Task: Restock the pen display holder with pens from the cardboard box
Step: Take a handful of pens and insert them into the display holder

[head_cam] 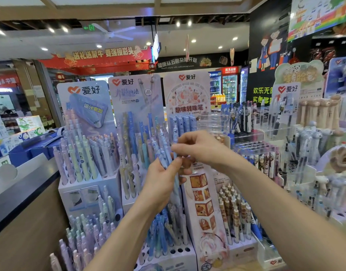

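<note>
Shop aisle, stationery racks [86,153] at left packed with pastel pens. Centre: left hand [160,184] curled round bundle of blue pens [162,153], raised before pen display holder [168,259]. Right hand [199,147] just above, fingertips pinching bundle's top end — which pen, unclear. Bundle's lower part hidden by left hand.

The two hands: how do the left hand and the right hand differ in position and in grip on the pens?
The left hand is lower and grips a bundle of blue pens round its middle; the right hand is higher and only pinches the bundle near its upper end. The left hand reaches up from below; the right hand comes in from the right side. Both are bare and hold the same bundle.
</note>
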The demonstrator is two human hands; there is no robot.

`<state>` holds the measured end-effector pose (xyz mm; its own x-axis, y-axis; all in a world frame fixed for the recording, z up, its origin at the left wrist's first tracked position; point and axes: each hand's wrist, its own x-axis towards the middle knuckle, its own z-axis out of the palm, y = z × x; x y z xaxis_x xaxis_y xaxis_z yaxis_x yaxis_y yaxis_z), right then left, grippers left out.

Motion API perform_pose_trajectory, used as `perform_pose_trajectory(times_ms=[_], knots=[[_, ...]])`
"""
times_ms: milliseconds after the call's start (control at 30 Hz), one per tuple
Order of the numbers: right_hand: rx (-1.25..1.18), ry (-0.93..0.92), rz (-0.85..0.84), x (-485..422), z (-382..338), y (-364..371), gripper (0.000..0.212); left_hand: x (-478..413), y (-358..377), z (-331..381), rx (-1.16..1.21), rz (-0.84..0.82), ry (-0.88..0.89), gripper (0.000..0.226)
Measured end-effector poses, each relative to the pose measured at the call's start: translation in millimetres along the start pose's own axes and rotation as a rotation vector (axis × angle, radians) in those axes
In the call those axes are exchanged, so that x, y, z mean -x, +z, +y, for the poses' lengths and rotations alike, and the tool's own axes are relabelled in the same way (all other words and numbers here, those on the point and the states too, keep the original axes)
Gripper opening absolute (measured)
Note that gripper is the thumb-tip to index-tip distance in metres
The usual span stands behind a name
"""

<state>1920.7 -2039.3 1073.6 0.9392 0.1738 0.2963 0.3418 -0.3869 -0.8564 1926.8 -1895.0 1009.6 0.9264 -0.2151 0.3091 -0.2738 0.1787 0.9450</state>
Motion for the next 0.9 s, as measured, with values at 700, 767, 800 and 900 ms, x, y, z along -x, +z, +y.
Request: perform_pose_trajectory(times_ms=[700,767,800,900], knots=[[0.423,-0.133,0.568,-48,1,-34,0.024,0,-10,-5,0.052,0.088,-0.048,0.011],[0.413,-0.151,0.603,-45,4,-30,0.024,1,-9,-4,0.063,0.095,-0.033,0.013],[0.410,-0.156,0.612,-45,5,-29,0.023,1,-9,-4,0.067,0.096,-0.027,0.012],[0.407,-0.158,0.629,-44,7,-24,0.023,1,-10,-5,0.057,0.101,-0.013,0.011]])
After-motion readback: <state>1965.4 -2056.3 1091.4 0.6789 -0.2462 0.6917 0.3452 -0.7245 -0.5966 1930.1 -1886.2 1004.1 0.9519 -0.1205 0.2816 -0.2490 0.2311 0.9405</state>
